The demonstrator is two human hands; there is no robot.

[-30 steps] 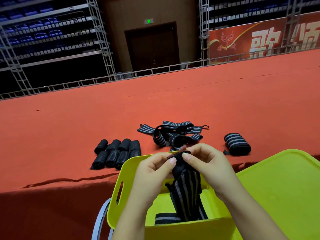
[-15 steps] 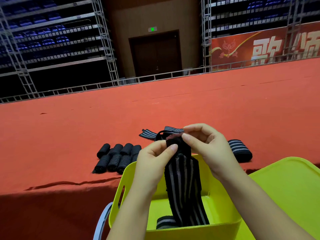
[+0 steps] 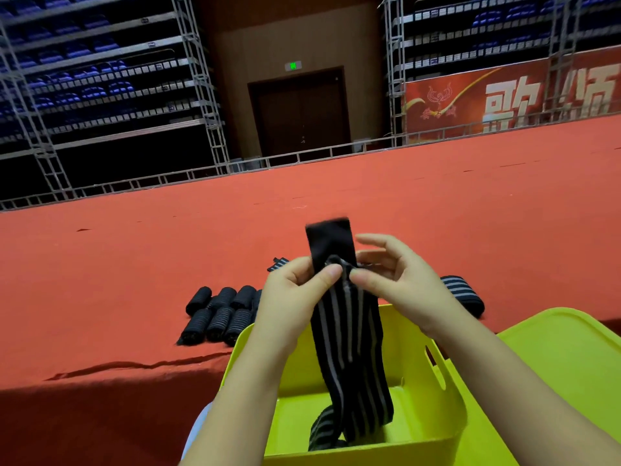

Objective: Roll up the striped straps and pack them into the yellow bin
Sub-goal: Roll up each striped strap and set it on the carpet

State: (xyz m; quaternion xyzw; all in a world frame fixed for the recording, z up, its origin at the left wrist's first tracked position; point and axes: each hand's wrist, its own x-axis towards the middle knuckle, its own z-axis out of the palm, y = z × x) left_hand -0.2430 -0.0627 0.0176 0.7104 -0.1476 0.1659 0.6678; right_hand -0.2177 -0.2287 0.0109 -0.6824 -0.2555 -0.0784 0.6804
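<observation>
Both hands pinch one striped strap (image 3: 349,351) near its top — left hand (image 3: 295,297) and right hand (image 3: 400,284) level — its long axis hanging straight down into the yellow bin (image 3: 433,412), tail inside.

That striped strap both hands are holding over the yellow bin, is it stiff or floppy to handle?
Probably floppy: the black strap with grey stripes hangs limp from the left hand and right hand, its tail crumpling inside the yellow plastic bin. Its plain black end stands up unaided, so that part may be stiffer. It looks light.
</observation>
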